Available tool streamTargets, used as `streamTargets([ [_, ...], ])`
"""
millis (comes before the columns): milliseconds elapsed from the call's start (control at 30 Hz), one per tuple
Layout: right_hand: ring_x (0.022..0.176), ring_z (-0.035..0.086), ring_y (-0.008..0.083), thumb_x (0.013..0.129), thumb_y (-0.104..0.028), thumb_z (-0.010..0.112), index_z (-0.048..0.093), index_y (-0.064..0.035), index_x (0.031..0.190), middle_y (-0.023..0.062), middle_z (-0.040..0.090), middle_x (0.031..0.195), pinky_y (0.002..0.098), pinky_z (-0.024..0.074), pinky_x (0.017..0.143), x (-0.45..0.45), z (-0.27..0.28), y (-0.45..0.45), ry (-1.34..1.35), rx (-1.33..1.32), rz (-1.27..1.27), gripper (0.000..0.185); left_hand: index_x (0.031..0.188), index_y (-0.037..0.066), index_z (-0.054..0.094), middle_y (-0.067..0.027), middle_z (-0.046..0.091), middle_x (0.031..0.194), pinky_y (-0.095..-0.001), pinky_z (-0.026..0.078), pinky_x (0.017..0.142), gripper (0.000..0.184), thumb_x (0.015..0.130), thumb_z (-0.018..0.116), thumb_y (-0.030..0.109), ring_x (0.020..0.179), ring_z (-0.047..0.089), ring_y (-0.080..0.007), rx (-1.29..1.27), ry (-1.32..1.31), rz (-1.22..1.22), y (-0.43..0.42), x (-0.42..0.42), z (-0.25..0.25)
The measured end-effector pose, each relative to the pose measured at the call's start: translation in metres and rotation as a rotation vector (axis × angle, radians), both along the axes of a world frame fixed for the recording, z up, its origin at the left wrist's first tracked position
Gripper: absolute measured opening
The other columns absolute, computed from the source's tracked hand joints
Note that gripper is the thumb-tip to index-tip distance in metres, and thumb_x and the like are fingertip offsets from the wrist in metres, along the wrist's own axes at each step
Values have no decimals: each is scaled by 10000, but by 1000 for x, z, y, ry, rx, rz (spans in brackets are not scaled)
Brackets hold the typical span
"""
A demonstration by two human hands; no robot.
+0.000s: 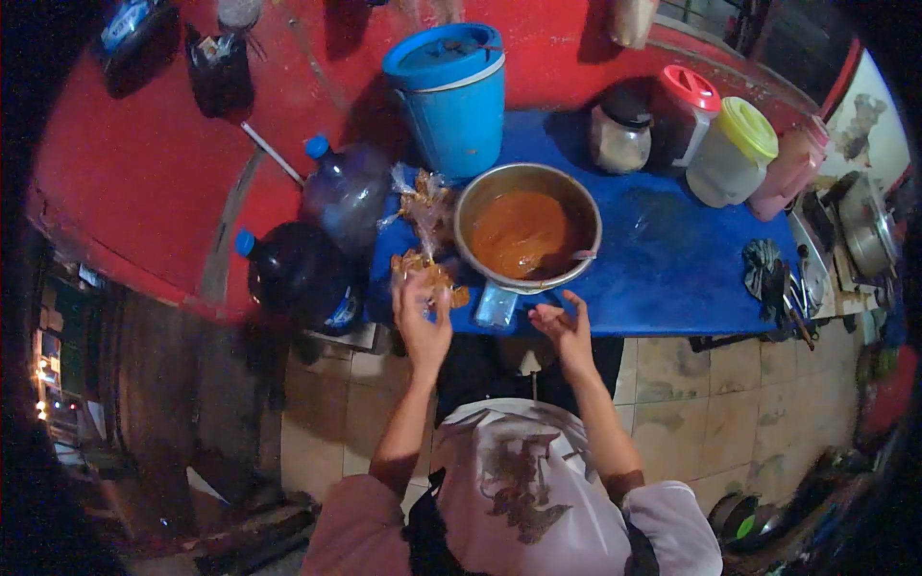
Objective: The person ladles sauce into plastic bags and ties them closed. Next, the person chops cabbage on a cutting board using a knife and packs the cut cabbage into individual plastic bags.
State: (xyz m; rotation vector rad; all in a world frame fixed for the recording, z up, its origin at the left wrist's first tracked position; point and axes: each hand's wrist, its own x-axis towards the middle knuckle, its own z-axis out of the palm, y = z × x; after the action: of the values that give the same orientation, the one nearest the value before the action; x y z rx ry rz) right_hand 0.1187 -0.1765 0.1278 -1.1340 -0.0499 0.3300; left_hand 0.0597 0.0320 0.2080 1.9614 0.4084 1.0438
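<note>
The left hand is hanging at the nearer bag, though I cannot tell if it is gripping; the right hand is hovering loosely open beside clear plastic. The bag is lying at the worktop's left front, next to the pot of sauce; a blue bucket is standing behind.

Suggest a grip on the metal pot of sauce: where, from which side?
Probably take the metal pot by its rim, left hand and right hand coming from opposite sides: it's round, wide-mouthed, upright, no handles visible. Avoid the utensil end at its right front edge.
</note>
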Motion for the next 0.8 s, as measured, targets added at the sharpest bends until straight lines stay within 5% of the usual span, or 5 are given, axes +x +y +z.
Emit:
streamTargets([
  [300,1038,609,287,895,-127,545,398,-17,1314,166,565,1194,427,529,881,104,-12,-9,276,115,333,458,1163,-60,500,-271,474,1220,-460,367,992,410,824,621,137,1170,431,-421,380,498,-204,-44,22,-71],
  [467,975,626,321,907,-53,466,397,13,1221,219,575,1103,427,577,785,101,-4,-2,377,76,191,329,1167,-50,497,-291,477,1212,-487,383,962,413,814,619,125,1143,446,-455,355,661,-184,-42,30,-78],
  [500,728,638,228,906,-74,478,419,8,1196,170,598,962,333,569,573,102,-25,0,358,80,119,306,1166,-45,496,-300,483,1203,-496,392,944,412,811,619,125,1127,454,-468,265,675,-207,-39,31,-82],
  [667,888,645,261,897,-132,554,519,-12,1177,151,620,1069,362,565,741,93,-84,-11,461,37,93,307,1154,-25,474,-258,602,913,-458,507,741,377,844,619,133,830,584,-485,145,821,-296,-15,14,-84],
  [800,924,633,276,871,-88,532,528,19,1157,160,616,1064,395,543,813,92,-39,-15,625,140,91,305,1258,72,490,-235,615,1005,-452,547,709,347,936,533,195,909,618,-422,-1603,223,-759,26,-15,-106],
])
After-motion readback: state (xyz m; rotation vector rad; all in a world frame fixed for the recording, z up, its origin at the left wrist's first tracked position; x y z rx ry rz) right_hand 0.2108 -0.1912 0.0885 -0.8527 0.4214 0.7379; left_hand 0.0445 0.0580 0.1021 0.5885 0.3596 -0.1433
